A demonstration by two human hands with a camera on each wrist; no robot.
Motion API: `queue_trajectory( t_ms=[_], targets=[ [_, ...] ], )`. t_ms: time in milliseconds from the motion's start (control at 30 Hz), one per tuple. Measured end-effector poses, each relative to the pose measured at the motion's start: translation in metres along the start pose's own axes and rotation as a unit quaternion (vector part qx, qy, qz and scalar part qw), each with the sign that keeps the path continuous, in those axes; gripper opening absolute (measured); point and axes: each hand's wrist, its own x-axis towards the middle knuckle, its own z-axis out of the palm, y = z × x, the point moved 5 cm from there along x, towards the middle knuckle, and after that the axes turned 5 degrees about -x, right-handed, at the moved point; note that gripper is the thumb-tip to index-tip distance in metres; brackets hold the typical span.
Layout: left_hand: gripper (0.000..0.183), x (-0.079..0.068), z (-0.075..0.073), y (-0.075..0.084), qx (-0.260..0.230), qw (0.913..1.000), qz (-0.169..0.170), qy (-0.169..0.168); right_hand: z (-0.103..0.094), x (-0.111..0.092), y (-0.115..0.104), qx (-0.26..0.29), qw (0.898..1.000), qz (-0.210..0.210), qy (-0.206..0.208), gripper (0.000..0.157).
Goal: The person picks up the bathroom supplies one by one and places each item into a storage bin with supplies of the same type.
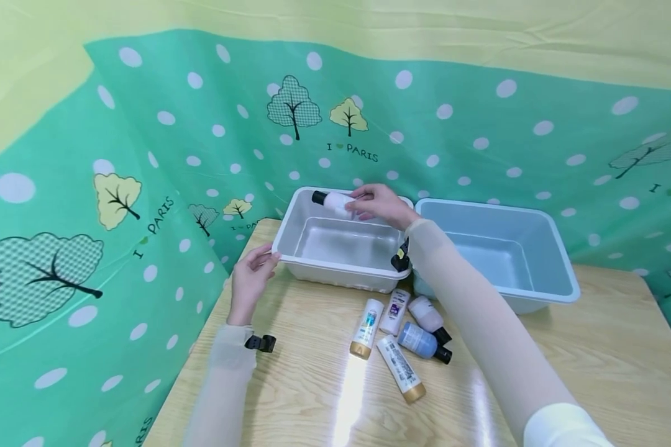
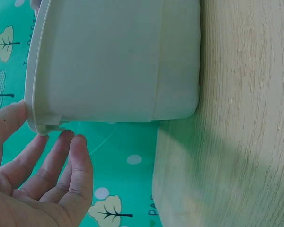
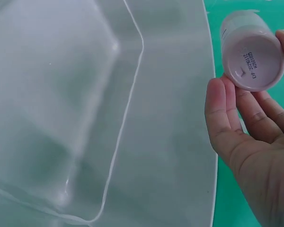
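My right hand (image 1: 377, 203) pinches a pale pink bottle (image 1: 338, 202) with a black cap, tilted on its side over the back of the grey bin (image 1: 341, 267). In the right wrist view the bottle's round base (image 3: 255, 64), with printed date characters, faces the camera between thumb and fingertips. My left hand (image 1: 251, 276) grips the front left corner of the grey bin's rim. Seen from the left wrist, the thumb meets one side of the rim (image 2: 31, 90), and the other fingers curl close to the corner.
A light blue bin (image 1: 537, 248) stands right of the grey one. In front of the bins lie several bottles: a white one with gold cap (image 1: 367, 326), another gold-capped one (image 1: 399, 366), a blue one (image 1: 417, 339), a pink one (image 1: 426, 312) and a purple-labelled one (image 1: 394, 311). Green patterned cloth (image 1: 425, 136) hangs behind.
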Motion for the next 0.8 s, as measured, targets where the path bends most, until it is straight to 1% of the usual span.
queue_trajectory(
  t_ms=[100, 133, 233, 333, 400, 567, 700, 800],
  targets=[
    [0.041, -0.001, 0.001, 0.001, 0.001, 1.0000, 0.001, 0.001, 0.004, 0.002, 0.001, -0.005, 1.000, -0.007, -0.011, 0.051],
    [0.040, 0.000, 0.000, -0.002, -0.002, 1.0000, 0.001, 0.002, 0.005, 0.003, 0.002, -0.009, 1.000, -0.009, -0.015, 0.049],
    [0.040, 0.005, -0.001, -0.013, -0.013, 0.9999, -0.006, 0.002, 0.007, 0.006, 0.005, -0.029, 0.999, -0.006, -0.020, 0.047],
    [0.042, 0.011, -0.002, -0.026, -0.020, 0.9997, -0.015, 0.003, 0.007, 0.008, 0.012, -0.062, 0.998, 0.007, -0.019, 0.047],
    [0.043, 0.012, -0.002, -0.031, -0.017, 0.9997, -0.018, 0.006, 0.007, 0.010, 0.017, -0.081, 0.996, 0.017, -0.020, 0.047],
    [0.043, 0.012, -0.002, -0.032, -0.015, 0.9997, -0.011, 0.013, 0.010, 0.011, 0.027, -0.101, 0.993, 0.047, -0.041, 0.048],
    [0.042, 0.012, -0.001, -0.030, -0.019, 0.9997, -0.004, 0.014, 0.013, 0.010, 0.029, -0.112, 0.990, 0.066, -0.057, 0.051],
    [0.042, 0.012, -0.002, -0.031, -0.018, 0.9997, -0.008, 0.014, 0.015, 0.009, 0.029, -0.118, 0.988, 0.072, -0.063, 0.053]
  ],
)
